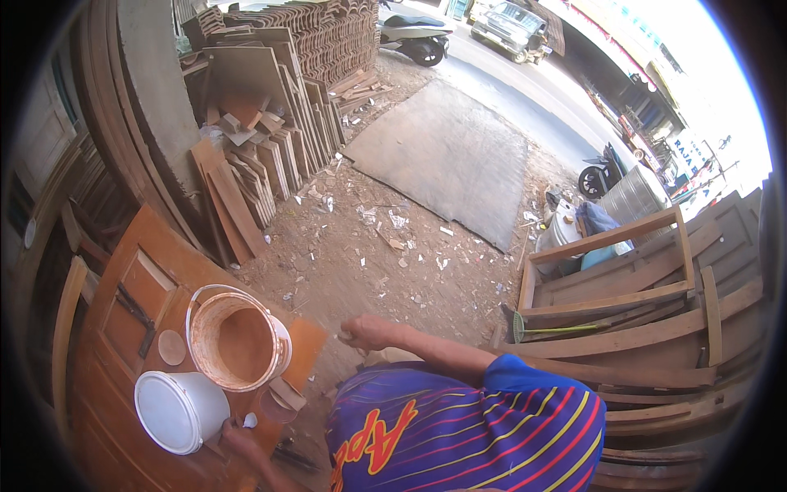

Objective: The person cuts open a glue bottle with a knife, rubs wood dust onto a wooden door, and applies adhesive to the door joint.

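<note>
My right hand (369,332) reaches across in front of me above the dirt ground, its fingers curled. A small pale bit shows at the fingertips, too small to name. Low on the left, my left hand (238,439) is beside the white bucket (205,403), fingers bent close to a small white piece (250,420) whose kind I cannot make out. The bucket lies tipped, its round white end facing me. Against it stands an open pail (281,353) with a wire handle, smeared inside with orange-brown stuff. Both rest on a brown panelled wooden door (106,385).
A round tan disc (172,348) and wood offcuts (287,395) lie around the pail. Boards (295,107) and roof tiles (303,41) are stacked at the far left. A flat grey sheet (451,156) covers ground ahead. Wooden frames (607,266) and planks line the right.
</note>
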The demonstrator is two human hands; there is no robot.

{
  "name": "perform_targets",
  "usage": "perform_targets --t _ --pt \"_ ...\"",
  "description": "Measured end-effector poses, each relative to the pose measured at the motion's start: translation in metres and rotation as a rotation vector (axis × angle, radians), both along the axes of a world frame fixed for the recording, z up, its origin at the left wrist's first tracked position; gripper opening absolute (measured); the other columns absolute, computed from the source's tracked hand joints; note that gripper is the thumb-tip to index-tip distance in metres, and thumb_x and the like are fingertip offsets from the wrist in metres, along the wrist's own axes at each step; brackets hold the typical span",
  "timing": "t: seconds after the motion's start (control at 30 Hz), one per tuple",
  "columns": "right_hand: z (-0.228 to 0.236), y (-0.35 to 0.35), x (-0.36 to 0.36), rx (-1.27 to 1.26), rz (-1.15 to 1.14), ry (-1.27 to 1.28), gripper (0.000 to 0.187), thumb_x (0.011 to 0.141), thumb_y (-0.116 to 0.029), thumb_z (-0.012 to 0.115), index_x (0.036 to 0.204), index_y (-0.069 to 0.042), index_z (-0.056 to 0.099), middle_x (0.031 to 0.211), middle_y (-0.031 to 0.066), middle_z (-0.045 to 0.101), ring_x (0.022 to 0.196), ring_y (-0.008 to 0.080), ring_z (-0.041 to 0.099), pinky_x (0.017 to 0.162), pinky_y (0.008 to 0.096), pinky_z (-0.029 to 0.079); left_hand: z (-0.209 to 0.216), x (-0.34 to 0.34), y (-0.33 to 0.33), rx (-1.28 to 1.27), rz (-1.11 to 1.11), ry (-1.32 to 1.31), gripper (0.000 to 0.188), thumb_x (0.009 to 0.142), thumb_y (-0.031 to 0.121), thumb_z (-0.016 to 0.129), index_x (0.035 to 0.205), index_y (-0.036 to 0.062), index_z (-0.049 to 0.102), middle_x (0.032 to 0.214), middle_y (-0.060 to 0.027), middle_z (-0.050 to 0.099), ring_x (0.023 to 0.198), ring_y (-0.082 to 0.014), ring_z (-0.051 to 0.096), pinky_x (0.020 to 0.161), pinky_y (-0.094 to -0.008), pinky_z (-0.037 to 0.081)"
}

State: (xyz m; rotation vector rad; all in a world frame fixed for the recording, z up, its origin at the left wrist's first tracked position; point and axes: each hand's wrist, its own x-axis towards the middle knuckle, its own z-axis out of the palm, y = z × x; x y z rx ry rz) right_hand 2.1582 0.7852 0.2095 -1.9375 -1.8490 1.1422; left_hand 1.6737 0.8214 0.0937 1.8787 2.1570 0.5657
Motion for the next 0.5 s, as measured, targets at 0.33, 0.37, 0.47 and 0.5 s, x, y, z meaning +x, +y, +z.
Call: perform_targets --t 0.33,0.37,0.47,0.5 --pt "-0.011 -0.002 0.039 0.088 -0.027 -0.032 0.041 0.104 -0.039 0.055 0.096 0.0 0.064 0.089 0.0284 0.068 0.088 0.0501 0.066 0.079 0.0562 0.051 0.029 0.024 -0.006 0.102 0.061 -0.01 0.009 0.085 0.002 0.073 0.089 -0.0063 0.073 0.082 -0.0252 0.073 0.074 -0.0394 0.072 0.067 -0.0476 0.053" --pt "-0.011 -0.003 0.041 0.094 -0.035 -0.037 0.04 0.103 -0.038 0.057 0.096 0.002 0.063 0.088 0.0287 0.067 0.086 0.0501 0.065 0.077 0.0558 0.051 0.026 0.021 -0.006 0.116 0.04 0.022 0.009 0.084 0.002 0.074 0.087 -0.0062 0.073 0.08 -0.0248 0.073 0.072 -0.0398 0.071 0.066 -0.0485 0.052" --pt "-0.008 -0.003 0.043 0.079 -0.05 -0.018 0.041 0.102 -0.038 0.058 0.096 0.002 0.064 0.088 0.029 0.068 0.086 0.05 0.065 0.077 0.0562 0.051 0.012 0.007 -0.008 0.133 0.002 0.076 0.009 0.082 0.003 0.074 0.083 -0.0056 0.072 0.076 -0.0237 0.072 0.069 -0.0406 0.071 0.063 -0.0501 0.051" --pt "-0.008 -0.004 0.044 0.082 -0.052 -0.019 0.041 0.102 -0.038 0.058 0.096 0.002 0.064 0.088 0.029 0.068 0.086 0.05 0.065 0.077 0.0562 0.051 0.008 0.004 -0.006 0.131 -0.016 0.099 0.009 0.08 0.003 0.074 0.081 -0.005 0.071 0.075 -0.0232 0.072 0.068 -0.041 0.071 0.061 -0.0509 0.051"
